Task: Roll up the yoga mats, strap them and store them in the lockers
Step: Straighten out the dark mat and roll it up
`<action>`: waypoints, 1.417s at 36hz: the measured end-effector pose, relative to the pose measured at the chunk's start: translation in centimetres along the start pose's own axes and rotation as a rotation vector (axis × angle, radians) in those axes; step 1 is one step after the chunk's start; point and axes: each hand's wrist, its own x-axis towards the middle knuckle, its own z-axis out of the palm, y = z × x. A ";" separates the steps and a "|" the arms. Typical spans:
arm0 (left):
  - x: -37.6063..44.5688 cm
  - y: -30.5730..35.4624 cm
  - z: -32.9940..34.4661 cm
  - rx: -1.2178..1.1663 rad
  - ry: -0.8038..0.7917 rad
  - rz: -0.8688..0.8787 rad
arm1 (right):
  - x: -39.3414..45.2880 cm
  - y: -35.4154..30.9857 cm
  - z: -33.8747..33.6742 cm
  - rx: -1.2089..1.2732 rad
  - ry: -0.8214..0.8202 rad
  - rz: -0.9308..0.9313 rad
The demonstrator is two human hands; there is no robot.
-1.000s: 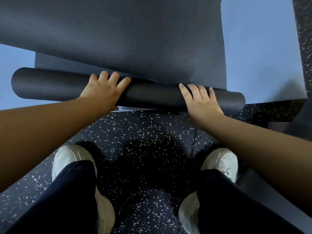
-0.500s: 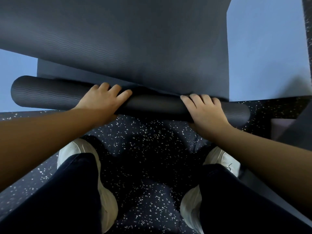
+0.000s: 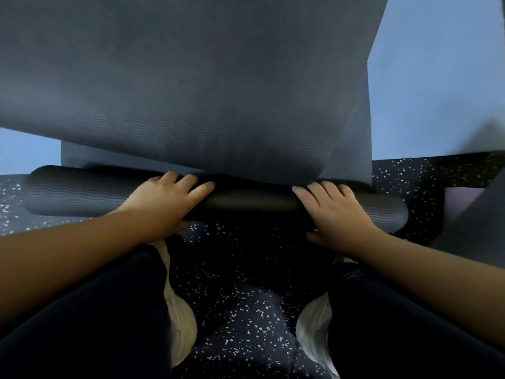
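A dark grey yoga mat (image 3: 191, 91) spreads away from me, its near end wound into a roll (image 3: 251, 203) that lies crosswise on the floor in front of my feet. My left hand (image 3: 164, 201) holds the roll left of its middle, fingers laid over the top and thumb on the near side. My right hand (image 3: 336, 212) holds it the same way nearer the right end. The loose sheet overhangs the roll's far side and hides the roll's back.
A light blue surface (image 3: 437, 77) lies under and beyond the mat. Black speckled rubber floor (image 3: 246, 310) is under me, with my white shoes (image 3: 177, 310) and dark trouser legs close to the roll. Another dark sheet (image 3: 475, 222) lies at the right edge.
The roll has come toward my feet, off the blue surface onto the speckled floor. Both hands stayed on it in the same places.
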 end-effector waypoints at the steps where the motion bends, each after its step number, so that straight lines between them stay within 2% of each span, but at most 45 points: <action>1: 0.0 0.0 0.0 0.000 -0.005 0.000 | 0.1 -0.1 0.0 -0.002 -0.006 -0.009; 5: 0.3 -0.5 0.4 -0.026 -0.008 0.012 | 0.8 0.0 -0.1 0.007 -0.016 -0.026; 10: 0.4 -0.7 1.2 -0.029 0.104 0.029 | 1.1 0.2 -0.2 -0.010 -0.120 0.017; 13: 0.6 -0.4 0.9 -0.007 0.104 0.006 | 1.1 0.0 -0.5 0.009 -0.152 0.037; 20: 2.4 -1.8 -0.2 0.043 0.026 -0.006 | 1.4 -0.6 0.3 0.061 -0.015 0.041; 24: 2.3 -1.7 0.0 0.048 0.051 -0.016 | 1.2 0.1 0.4 0.055 0.086 0.004; 37: 2.8 -2.2 -0.4 -0.009 0.175 -0.030 | 2.1 0.8 -0.6 0.028 0.117 0.097; 46: 4.0 -1.7 -1.2 -0.064 0.140 -0.122 | 2.7 1.1 -0.5 0.116 0.154 0.150; 51: 5.1 -1.8 -1.4 -0.068 0.109 -0.170 | 2.7 0.8 -0.6 0.085 0.274 0.163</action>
